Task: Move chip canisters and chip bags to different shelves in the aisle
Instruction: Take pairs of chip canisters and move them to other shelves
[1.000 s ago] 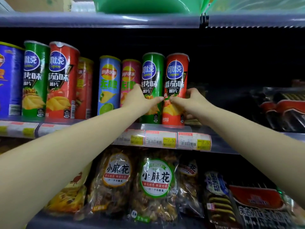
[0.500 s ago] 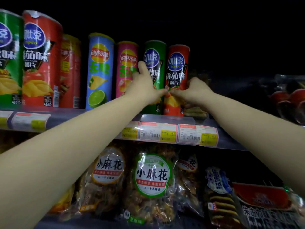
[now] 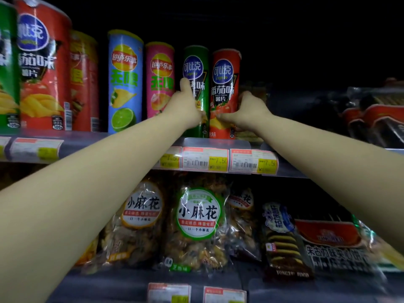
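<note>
Standing upright on the upper shelf (image 3: 140,142), long axes vertical, the tall green cardboard chip canister (image 3: 197,68) and the red one (image 3: 225,84) touching it at its three o'clock each have a hand on them. The left hand (image 3: 185,103) wraps the green tube from nine o'clock; the right hand (image 3: 244,112) clasps the red from three o'clock. Crinkly clear snack bags (image 3: 196,226) lie on the shelf below, at six o'clock.

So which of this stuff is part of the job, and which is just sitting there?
In play:
left hand on green canister
right hand on red canister

Just there:
blue canister
pink canister
twist-snack bags
price tags
</note>
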### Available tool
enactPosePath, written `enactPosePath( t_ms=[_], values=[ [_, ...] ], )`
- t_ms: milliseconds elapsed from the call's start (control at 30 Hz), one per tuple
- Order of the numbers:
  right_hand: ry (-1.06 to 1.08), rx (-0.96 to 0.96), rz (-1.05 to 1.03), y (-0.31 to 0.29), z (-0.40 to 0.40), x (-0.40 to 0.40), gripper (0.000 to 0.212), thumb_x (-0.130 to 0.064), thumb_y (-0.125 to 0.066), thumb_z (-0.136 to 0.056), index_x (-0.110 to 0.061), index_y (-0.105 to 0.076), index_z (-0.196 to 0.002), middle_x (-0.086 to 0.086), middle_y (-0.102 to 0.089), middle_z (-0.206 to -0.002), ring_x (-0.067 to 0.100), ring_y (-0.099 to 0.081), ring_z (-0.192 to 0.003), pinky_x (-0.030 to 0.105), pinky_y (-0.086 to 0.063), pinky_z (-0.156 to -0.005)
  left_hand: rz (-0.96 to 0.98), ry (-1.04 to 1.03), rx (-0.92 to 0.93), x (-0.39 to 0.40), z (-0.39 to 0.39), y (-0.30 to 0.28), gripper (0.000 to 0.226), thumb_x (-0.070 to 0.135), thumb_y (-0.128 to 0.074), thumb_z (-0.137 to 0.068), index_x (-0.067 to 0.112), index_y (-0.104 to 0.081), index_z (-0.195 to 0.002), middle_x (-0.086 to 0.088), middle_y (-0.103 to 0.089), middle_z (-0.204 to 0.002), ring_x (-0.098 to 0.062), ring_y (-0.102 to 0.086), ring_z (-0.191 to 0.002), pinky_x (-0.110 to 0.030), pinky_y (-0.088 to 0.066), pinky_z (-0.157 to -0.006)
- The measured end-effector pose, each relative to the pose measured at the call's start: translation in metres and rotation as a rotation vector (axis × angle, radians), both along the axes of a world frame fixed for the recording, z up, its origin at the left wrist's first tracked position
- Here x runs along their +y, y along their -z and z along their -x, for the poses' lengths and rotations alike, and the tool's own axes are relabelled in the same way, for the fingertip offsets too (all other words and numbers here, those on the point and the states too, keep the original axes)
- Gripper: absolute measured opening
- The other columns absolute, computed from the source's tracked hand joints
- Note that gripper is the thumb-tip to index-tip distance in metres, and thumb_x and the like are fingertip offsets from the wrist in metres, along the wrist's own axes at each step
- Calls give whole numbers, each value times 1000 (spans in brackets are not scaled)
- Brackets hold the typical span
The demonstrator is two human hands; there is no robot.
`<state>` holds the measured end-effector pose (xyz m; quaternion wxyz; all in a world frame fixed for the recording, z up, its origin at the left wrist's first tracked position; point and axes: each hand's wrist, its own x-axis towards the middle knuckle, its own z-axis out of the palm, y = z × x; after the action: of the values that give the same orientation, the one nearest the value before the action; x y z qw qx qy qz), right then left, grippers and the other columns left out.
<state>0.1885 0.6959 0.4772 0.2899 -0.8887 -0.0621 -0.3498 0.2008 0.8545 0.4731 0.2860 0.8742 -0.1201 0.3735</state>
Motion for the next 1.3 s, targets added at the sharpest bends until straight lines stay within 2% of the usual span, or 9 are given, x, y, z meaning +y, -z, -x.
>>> enactPosePath(
  t_ms=[167, 333, 533, 733, 900, 1000, 1067, 1133, 1300],
  values=[
    [13, 31, 13, -4, 12, 0, 79, -41, -82, -71, -3, -47, -131, 14, -59, -130, 30, -59, -116, 42, -52, -95, 67, 54, -63, 11, 11, -2, 72, 17, -69, -83, 14, -31, -144, -14, -54, -133, -29, -55, -115, -24, -36, -75],
    [10, -75, 27, -6, 26, -2, 71, -44, -81, -70, -6, -52, -123, 10, -63, -122, 25, -60, -112, 26, -43, -77, 108, 93, -82, 17, 20, 2, 67, 22, -71, -82, 12, -41, -141, -8, -57, -134, -22, -55, -118, -19, -35, -81],
    [-54, -114, 52, 0, 36, 1, 64, -42, -80, -73, -10, -55, -122, 7, -64, -120, 21, -60, -108, 23, -39, -74, 69, 94, -37, 15, 36, 5, 69, 30, -71, -82, 12, -41, -142, -8, -51, -141, -25, -54, -122, -32, -41, -100],
    [-100, -165, 47, 6, 50, -3, 57, -42, -77, -76, -10, -58, -118, 7, -64, -111, 21, -60, -102, 24, -41, -74, 139, 161, -111, 11, 62, 19, 59, 26, -69, -85, 12, -46, -138, -6, -57, -134, -20, -59, -115, -26, -43, -94],
    [-261, -270, -54, 21, 101, -31, 40, -35, -73, -81, -13, -60, -112, 3, -67, -100, 12, -62, -87, 23, -52, -78, 243, 349, -198, 0, 109, 46, 53, 24, -68, -86, 19, -48, -135, 3, -58, -125, -5, -61, -101, -3, -47, -75],
    [-385, -326, -103, 46, 150, -67, 31, -28, -72, -84, -14, -61, -110, 7, -69, -100, 12, -65, -87, 20, -53, -80, 363, 513, -220, -21, 143, 76, 45, 25, -68, -86, 27, -52, -127, 7, -62, -118, -3, -64, -101, -18, -53, -83],
    [-424, -303, -83, 71, 188, -96, 31, -30, -70, -85, -16, -61, -112, 1, -70, -99, 7, -67, -89, 16, -53, -80, 401, 634, -159, -44, 163, 105, 41, 27, -68, -84, 34, -53, -122, 10, -64, -113, -5, -66, -101, -24, -53, -85],
    [-443, -227, -132, 101, 222, -129, 34, -37, -70, -82, -22, -63, -112, -7, -71, -98, 2, -68, -90, 13, -53, -79, 427, 722, -49, -74, 178, 142, 44, 28, -68, -80, 35, -54, -122, 11, -66, -110, -4, -67, -98, -19, -52, -81],
    [-325, -65, -333, 193, 279, -213, 49, -40, -65, -69, -20, -61, -113, 3, -71, -106, 12, -70, -97, 19, -55, -84, 296, 895, 262, -170, 204, 241, 47, 26, -69, -85, 44, -49, -123, 14, -62, -115, 1, -64, -100, -16, -53, -77]
  ],
)
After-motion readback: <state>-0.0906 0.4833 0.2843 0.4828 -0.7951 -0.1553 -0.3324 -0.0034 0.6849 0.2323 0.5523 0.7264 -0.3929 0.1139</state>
